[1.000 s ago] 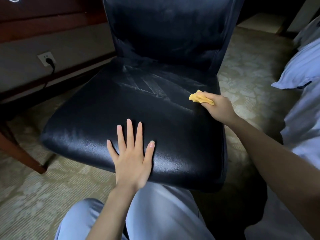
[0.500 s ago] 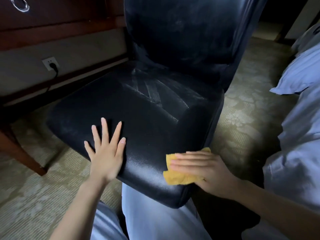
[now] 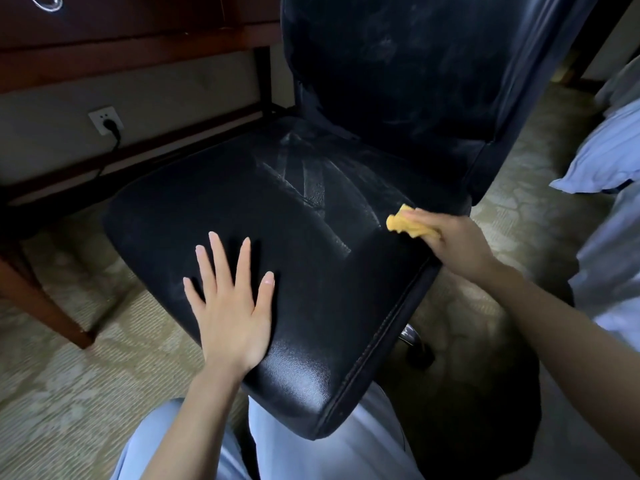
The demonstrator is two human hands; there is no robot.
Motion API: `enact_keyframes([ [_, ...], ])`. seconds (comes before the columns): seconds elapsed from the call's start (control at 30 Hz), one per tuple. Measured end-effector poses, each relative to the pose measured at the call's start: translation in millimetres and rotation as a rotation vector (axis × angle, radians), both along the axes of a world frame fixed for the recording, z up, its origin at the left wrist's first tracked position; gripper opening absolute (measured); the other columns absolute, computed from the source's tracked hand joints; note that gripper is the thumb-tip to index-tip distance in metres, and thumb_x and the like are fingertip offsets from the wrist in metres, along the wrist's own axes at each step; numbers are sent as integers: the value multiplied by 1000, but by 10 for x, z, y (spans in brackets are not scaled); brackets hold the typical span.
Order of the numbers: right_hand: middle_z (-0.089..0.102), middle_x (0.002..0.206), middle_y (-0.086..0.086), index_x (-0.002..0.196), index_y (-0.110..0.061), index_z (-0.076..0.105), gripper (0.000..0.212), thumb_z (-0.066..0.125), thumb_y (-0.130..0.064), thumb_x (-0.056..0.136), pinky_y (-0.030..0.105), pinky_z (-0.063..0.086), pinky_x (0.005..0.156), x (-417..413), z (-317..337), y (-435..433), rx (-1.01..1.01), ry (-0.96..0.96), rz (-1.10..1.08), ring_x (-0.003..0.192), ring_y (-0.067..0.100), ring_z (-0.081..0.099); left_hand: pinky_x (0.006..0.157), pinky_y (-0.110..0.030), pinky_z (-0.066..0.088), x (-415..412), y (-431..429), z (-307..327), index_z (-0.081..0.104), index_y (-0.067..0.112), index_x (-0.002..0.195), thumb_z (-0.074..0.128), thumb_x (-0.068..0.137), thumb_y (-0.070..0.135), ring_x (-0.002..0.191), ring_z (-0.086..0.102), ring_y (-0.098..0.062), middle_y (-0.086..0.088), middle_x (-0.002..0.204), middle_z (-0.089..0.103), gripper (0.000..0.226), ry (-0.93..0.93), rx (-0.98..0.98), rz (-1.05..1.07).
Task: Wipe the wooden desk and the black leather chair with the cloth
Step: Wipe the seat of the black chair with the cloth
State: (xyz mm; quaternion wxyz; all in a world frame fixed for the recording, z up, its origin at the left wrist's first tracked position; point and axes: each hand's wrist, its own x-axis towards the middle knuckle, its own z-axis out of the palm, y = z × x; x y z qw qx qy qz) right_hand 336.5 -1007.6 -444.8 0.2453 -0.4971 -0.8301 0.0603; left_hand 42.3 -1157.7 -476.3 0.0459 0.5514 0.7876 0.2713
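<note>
Seen from the head camera, the black leather chair (image 3: 294, 209) fills the middle, with pale wipe streaks on the far part of its seat. The left hand (image 3: 230, 306) lies flat on the near part of the seat, fingers straight and spread wide. The right hand (image 3: 457, 240) is at the seat's right edge, fingers curled round a crumpled yellow cloth (image 3: 408, 227) that touches the leather. The wooden desk (image 3: 138, 39) stands far left, a plugged wall socket (image 3: 105, 119) beneath it. Pale bedding (image 3: 606, 150) lies on the right
</note>
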Motion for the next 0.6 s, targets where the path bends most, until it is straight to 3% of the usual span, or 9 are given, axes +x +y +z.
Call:
enact_keyframes([
  [0.1,59,129,2,128,-26,58,36,55,-18,93,34,44,95,-156,60,387,-59,2,-130,119,24,55,117,-46,-7,-3,2,-14,13,33,152,14,90,55,145,-21,-13,10,156,-23,65,-2,2,-11],
  [0.27,59,129,5,133,-26,54,37,51,-28,96,37,41,92,-635,102,595,-147,-64,-211,115,34,54,117,-44,-8,-17,6,-18,6,39,151,12,90,56,143,-25,-12,16,150,-29,63,17,-7,-29],
  [0.47,46,143,2,141,-32,41,45,48,-28,97,38,38,97,-906,156,148,-167,-208,-8,121,33,51,117,-45,-10,-93,23,-29,4,40,150,10,95,58,144,-25,-13,17,149,-29,59,23,-30,-32],
  [0.6,45,143,2,138,-29,45,47,54,-17,93,40,37,103,-897,105,-353,-175,-129,196,130,26,45,116,-44,-11,-184,24,-21,4,41,150,10,87,63,143,-25,-12,18,149,-28,67,3,-37,-51],
])
